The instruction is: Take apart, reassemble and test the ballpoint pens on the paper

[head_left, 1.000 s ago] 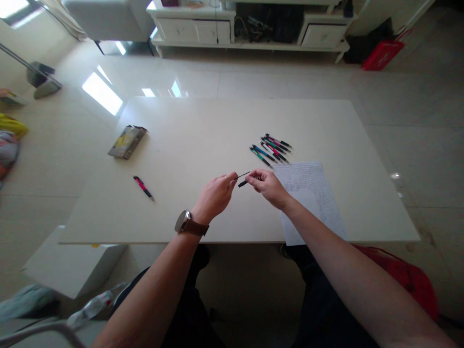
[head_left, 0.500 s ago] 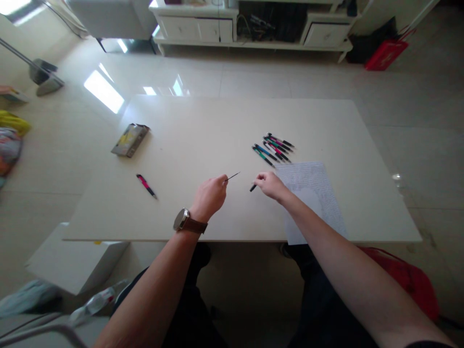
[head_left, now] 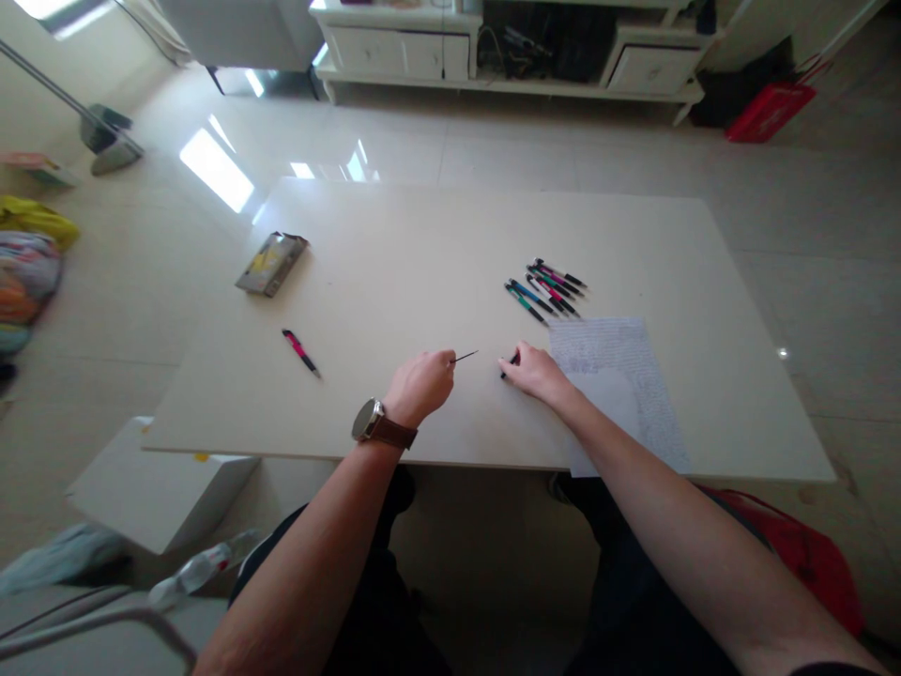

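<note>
My left hand (head_left: 422, 383), with a watch (head_left: 369, 420) at its wrist, is closed on a thin dark pen refill (head_left: 465, 356) whose tip points right. Just across from it, my right hand (head_left: 536, 370) pinches a short black pen part (head_left: 514, 360), mostly covered by the fingers. Both hands are low over the white table (head_left: 408, 244), a small space between them. Beyond my right hand lies a cluster of several pens (head_left: 545, 289) in different colours. A single pink and black pen (head_left: 301, 354) lies to the left.
A written-on sheet of paper (head_left: 619, 376) lies under my right forearm and overhangs the front edge. A grey and yellow box (head_left: 272, 264) sits at the table's far left. On the floor are a white box (head_left: 155, 483) and a red bag (head_left: 795, 554).
The whole view has shifted, so the table appears farther right. Both hands are slightly nearer the front edge. My right fingers have shifted around the black part, which now shows less.
</note>
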A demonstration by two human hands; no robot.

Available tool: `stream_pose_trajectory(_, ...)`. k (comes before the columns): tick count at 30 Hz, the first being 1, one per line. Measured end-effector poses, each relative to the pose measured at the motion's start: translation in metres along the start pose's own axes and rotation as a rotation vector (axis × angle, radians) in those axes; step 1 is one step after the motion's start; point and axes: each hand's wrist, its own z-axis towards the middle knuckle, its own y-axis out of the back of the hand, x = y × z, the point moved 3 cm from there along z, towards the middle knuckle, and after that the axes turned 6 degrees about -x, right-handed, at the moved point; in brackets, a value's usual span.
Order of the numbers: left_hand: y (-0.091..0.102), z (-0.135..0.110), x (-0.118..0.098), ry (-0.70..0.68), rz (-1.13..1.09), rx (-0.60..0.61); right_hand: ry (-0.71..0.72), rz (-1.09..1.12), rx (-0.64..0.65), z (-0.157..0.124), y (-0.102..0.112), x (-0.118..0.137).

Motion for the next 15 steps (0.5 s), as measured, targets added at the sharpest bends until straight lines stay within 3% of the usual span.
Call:
stream_pose_trajectory(7,-0.003,0.001,0.000,-0.012,0.000,0.013,-0.039,-0.005,-0.026,-0.003,0.024,-0.003)
stream_pose_trajectory(15,-0.001,0.003,-0.004,0.013,-0.002,0.022,0.293,0.348,-0.014,-0.015,0.024,0.014)
